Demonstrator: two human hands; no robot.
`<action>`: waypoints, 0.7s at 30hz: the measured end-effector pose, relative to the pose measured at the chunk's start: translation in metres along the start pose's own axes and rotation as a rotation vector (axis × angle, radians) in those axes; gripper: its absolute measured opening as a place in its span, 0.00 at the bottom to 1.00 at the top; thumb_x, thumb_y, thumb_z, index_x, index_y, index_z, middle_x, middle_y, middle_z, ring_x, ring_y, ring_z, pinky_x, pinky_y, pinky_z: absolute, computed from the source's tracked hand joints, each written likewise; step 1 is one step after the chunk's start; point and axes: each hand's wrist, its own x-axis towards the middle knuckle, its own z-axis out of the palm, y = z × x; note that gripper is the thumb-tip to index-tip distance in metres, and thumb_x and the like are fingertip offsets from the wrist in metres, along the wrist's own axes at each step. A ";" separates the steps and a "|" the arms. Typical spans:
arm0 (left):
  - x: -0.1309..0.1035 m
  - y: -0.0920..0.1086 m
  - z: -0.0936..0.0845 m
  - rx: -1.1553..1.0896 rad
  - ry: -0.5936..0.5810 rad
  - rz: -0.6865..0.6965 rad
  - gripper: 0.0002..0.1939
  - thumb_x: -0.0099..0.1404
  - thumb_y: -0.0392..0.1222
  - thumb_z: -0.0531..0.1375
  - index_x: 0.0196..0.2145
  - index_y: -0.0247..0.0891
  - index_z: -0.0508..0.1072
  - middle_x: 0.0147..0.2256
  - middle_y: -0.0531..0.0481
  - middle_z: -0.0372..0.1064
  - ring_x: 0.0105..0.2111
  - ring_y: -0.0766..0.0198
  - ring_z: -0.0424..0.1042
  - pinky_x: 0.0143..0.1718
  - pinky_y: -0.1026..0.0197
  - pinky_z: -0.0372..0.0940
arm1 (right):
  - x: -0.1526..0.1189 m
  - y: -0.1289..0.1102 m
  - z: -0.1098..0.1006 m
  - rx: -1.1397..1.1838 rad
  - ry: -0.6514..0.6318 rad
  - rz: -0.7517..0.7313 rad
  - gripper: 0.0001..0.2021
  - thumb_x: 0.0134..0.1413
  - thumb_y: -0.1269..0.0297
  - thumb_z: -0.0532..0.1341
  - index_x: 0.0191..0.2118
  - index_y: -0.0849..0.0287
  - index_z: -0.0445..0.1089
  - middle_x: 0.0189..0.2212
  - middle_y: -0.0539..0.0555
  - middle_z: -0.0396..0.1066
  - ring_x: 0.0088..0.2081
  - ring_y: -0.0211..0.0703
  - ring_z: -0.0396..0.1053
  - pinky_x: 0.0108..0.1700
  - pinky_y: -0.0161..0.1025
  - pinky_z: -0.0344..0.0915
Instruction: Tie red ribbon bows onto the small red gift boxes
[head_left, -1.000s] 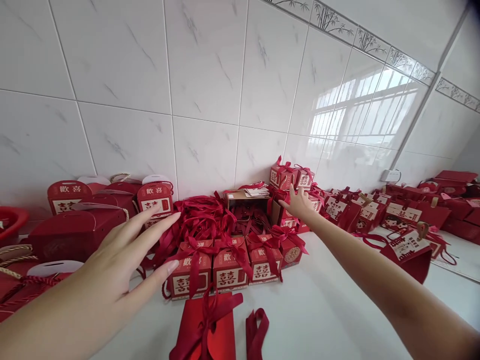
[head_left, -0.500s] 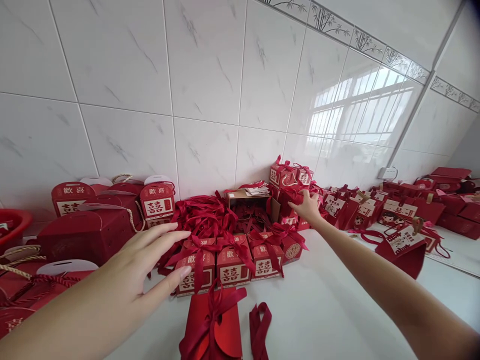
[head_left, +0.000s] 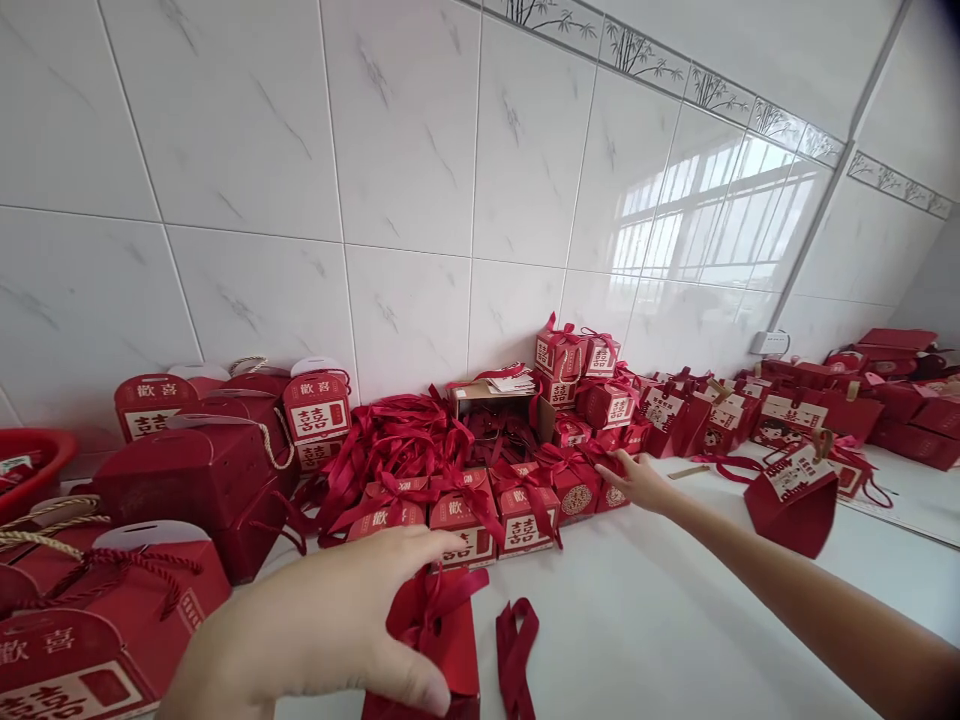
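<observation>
Near the front edge lies a glossy red gift box [head_left: 459,630] tied with a dark red ribbon bow. My left hand [head_left: 330,610] is over its left side, thumb and fingers apart; whether they touch it I cannot tell. Farther right, my right hand [head_left: 636,482] has its fingers on a small red gift box [head_left: 611,495] at the right end of a row. That row holds several ribbon-tied boxes, among them one with a round gold pattern [head_left: 577,500]. A loose folded ribbon [head_left: 516,655] rests on the white table right of the front box.
Behind the row are a heap of red ribbons [head_left: 405,440] and an open cardboard box [head_left: 459,405]. Larger red boxes with rope handles [head_left: 172,470] stand left, beside a red basin [head_left: 45,450]. More red gift bags [head_left: 795,495] stand right, along the tiled wall [head_left: 405,150].
My right hand has come down from the stacked boxes to the row's right end, where another small box now stands. My left hand has moved right and nearer, over the front box.
</observation>
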 end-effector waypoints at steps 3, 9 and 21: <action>0.001 0.010 -0.003 -0.003 -0.110 0.040 0.49 0.36 0.56 0.71 0.57 0.57 0.62 0.59 0.55 0.61 0.59 0.48 0.60 0.57 0.53 0.59 | 0.004 0.007 0.004 -0.099 -0.036 -0.102 0.18 0.61 0.59 0.56 0.54 0.58 0.62 0.53 0.58 0.62 0.49 0.47 0.65 0.51 0.52 0.63; 0.004 0.022 0.048 0.047 -0.139 -0.033 0.44 0.45 0.48 0.67 0.60 0.53 0.59 0.66 0.45 0.41 0.65 0.42 0.43 0.59 0.45 0.54 | 0.004 0.013 0.009 -0.210 -0.043 -0.275 0.22 0.58 0.64 0.55 0.58 0.47 0.62 0.54 0.63 0.60 0.57 0.65 0.54 0.53 0.62 0.54; -0.052 -0.028 0.046 0.113 0.128 -0.106 0.31 0.46 0.39 0.61 0.50 0.54 0.68 0.50 0.49 0.61 0.48 0.51 0.67 0.44 0.58 0.65 | 0.014 0.000 0.015 -0.043 -0.025 -0.032 0.32 0.53 0.37 0.47 0.55 0.54 0.62 0.42 0.63 0.63 0.45 0.62 0.65 0.43 0.56 0.62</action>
